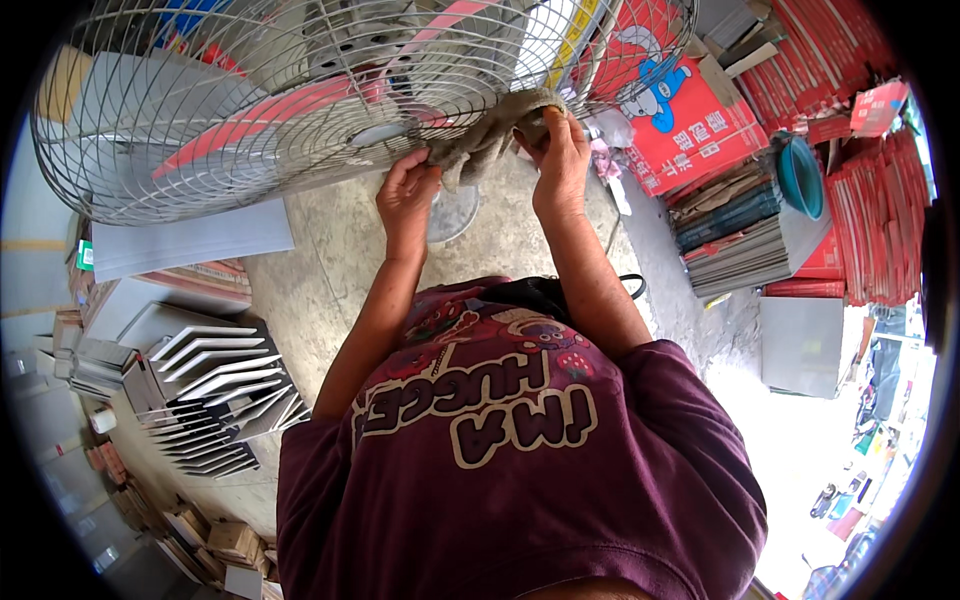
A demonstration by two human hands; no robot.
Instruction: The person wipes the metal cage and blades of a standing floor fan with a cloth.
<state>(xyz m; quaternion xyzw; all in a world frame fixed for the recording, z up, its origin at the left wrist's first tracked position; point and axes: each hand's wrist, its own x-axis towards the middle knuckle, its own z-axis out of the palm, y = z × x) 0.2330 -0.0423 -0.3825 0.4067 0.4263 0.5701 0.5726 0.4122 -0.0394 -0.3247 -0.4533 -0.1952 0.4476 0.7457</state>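
Both hands grip one crumpled grey-brown cloth (490,135) against the lower rim of the round wire fan guard (250,110): right hand (560,160) clamps its upper end, left hand (407,190) its lower end; it runs diagonally between them.

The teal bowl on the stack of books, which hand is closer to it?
Right. The right hand grips the grey cloth at the fan guard, on the teal bowl's side; the left hand is farther off, beyond the cloth.
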